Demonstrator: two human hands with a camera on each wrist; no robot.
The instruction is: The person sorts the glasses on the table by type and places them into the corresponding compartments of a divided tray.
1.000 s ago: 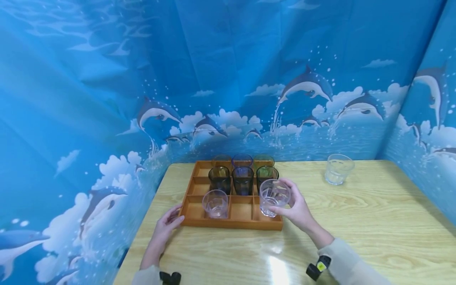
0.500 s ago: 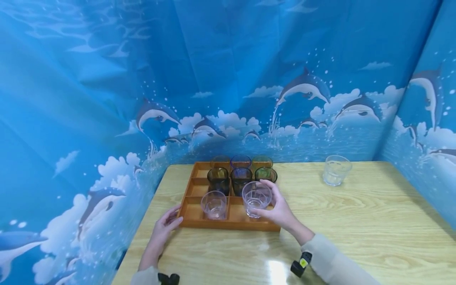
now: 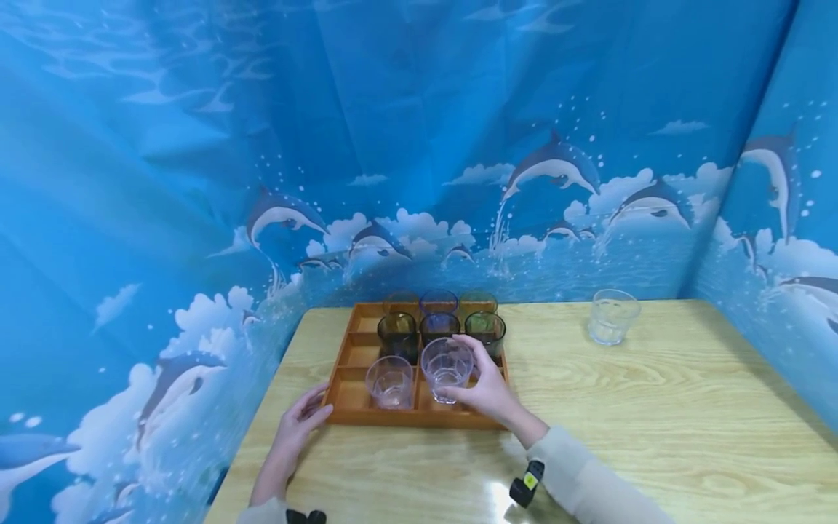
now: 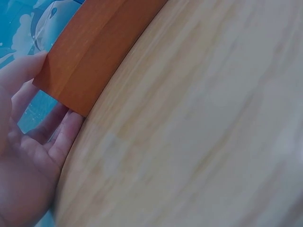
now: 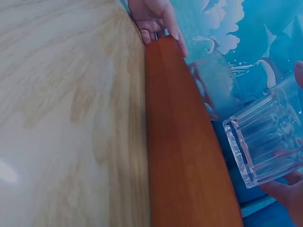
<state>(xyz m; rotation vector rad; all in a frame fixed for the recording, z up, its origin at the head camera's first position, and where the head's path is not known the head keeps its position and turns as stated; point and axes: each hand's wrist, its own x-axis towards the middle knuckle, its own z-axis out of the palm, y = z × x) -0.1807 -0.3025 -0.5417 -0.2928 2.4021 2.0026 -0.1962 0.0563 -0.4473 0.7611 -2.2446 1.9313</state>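
Note:
A wooden divided tray (image 3: 419,418) lies on the table, with dark tinted glasses in its middle row. My left hand (image 3: 300,423) grips the tray's near left corner; the left wrist view has its thumb on the top edge and fingers along the side. My right hand (image 3: 486,386) holds a clear glass (image 3: 447,370) between thumb and fingers, over the front middle compartment. In the right wrist view the glass's thick ribbed base (image 5: 241,151) shows beyond the tray's front wall (image 5: 175,127). Another clear glass (image 3: 390,386) stands in the front left compartment.
At the back right of the table a further clear glass (image 3: 612,318) stands alone. Behind the tinted glasses, paler coloured ones, including a blue-rimmed glass (image 3: 439,300), fill the back row. A blue dolphin-print backdrop (image 3: 419,160) encloses the table (image 3: 622,407).
My right hand has carried the clear glass leftward, from the front right compartment to the front middle one. The left hand stays at the tray's corner. The head view has shifted slightly.

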